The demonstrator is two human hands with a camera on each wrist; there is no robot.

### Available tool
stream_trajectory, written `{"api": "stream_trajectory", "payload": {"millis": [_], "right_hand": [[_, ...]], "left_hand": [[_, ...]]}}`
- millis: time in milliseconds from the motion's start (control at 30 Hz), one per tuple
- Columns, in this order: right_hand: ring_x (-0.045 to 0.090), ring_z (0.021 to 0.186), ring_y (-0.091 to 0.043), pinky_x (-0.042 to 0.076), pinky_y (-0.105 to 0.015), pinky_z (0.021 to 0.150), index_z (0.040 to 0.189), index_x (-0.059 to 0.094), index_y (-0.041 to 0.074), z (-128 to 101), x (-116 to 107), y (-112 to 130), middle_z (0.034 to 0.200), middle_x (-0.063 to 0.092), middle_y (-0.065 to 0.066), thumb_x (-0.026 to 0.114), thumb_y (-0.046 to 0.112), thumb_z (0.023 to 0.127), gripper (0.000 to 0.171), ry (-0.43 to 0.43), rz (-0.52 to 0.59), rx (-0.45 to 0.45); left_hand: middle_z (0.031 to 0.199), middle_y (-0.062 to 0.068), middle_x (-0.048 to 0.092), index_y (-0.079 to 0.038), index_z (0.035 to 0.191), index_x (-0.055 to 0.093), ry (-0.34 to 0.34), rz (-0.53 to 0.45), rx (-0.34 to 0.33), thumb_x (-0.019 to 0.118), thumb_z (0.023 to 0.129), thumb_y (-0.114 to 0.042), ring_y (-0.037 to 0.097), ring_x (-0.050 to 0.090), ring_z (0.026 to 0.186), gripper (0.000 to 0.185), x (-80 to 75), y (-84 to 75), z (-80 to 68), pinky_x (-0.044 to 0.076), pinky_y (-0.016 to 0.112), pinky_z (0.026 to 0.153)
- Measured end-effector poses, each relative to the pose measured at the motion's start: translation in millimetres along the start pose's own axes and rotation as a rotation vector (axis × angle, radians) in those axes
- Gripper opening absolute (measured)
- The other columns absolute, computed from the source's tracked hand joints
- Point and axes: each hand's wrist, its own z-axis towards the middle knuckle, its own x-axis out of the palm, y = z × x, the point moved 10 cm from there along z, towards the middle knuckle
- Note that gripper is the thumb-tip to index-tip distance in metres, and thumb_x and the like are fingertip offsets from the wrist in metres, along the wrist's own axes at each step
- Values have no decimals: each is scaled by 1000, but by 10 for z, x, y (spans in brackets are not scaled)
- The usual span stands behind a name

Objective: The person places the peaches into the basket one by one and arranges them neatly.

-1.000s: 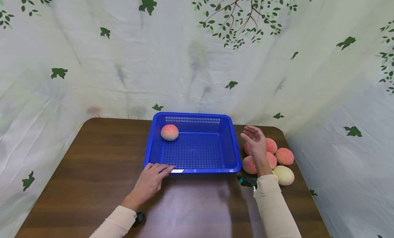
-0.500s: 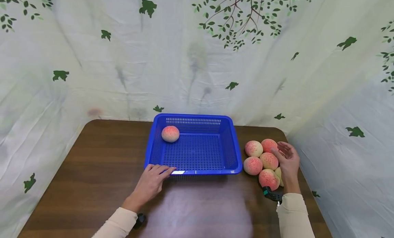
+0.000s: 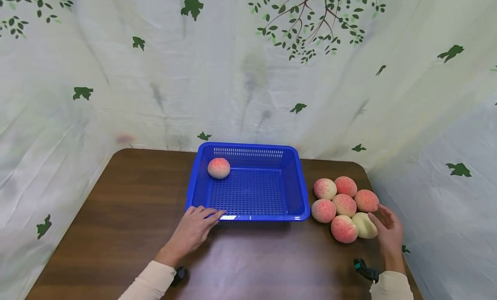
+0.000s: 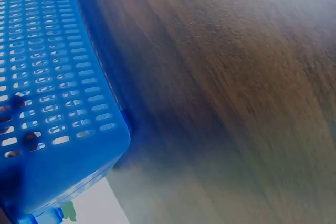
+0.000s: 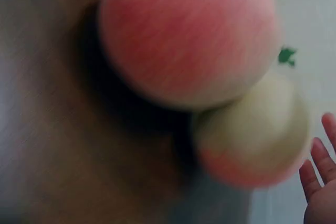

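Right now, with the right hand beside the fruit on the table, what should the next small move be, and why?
I'd probably curl the right hand round the pale peach: its open fingers are right beside that fruit, and the blue basket, steadied by the left hand, holds just one peach, leaving plenty of room.
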Motion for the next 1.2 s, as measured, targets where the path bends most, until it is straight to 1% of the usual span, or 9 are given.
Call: {"api": "stream_trajectory", "payload": {"millis": [67,133,233,300,500,767,867,1033,1200], "right_hand": [[30,140,-23,22,-41,114,144,45,14,-28,-14,-113,150,37,-5,63,23,94,54,27,-15,29],[31,139,-18,27,-30,112,145,43,12,-66,2,-226,152,35,-2,63,21,94,56,63,-12,36],[41,126,-9,36,-11,95,144,44,11,-109,36,-368,149,38,2,66,17,92,57,87,-6,40],[44,116,-3,38,-5,85,143,46,12,-129,51,-443,140,45,6,69,15,89,59,88,45,45],[45,105,0,38,-7,80,144,46,16,-157,105,-539,117,48,16,72,9,86,64,88,140,56],[42,105,-5,38,-7,78,139,41,21,-104,152,-596,131,42,2,75,11,83,66,58,37,51],[44,105,-5,40,-5,76,137,41,22,-98,162,-609,131,42,2,76,9,82,67,33,77,49],[45,109,-7,41,-5,76,145,42,21,-103,106,-626,132,44,3,78,11,81,74,-28,116,57],[42,124,-13,40,-10,91,147,40,25,-79,-35,-704,139,41,0,81,17,78,80,-99,191,125]], "left_hand": [[100,-2,69,-19,116,71,13,-2,-12,43,99,-31,20,58,83,35,-4,-2,1,38,34,68],[98,-2,69,-19,115,72,11,-1,-20,48,98,-28,20,59,83,31,-16,-2,-6,38,35,68],[96,-3,69,-19,112,73,-20,7,-26,61,88,-20,19,59,81,27,-47,3,-12,38,34,67],[93,-3,69,-20,110,73,-36,8,-35,68,82,-16,19,59,80,29,-62,15,-14,38,34,67],[88,-5,66,-21,109,74,-24,0,-64,74,76,-12,18,58,78,34,-76,48,-41,39,34,68],[85,-5,65,-21,108,75,-43,-1,-59,73,75,-11,18,56,75,34,-98,56,-66,37,33,66],[85,-5,65,-20,106,75,-51,0,-62,73,74,-11,18,55,75,34,-110,66,-69,37,33,65],[84,-5,65,-20,106,75,-45,-4,-63,73,74,-10,18,54,73,34,-101,68,-30,37,33,65],[86,-5,66,-21,106,75,-26,-28,-65,73,77,-12,18,54,74,30,-53,51,41,36,32,66]]}}
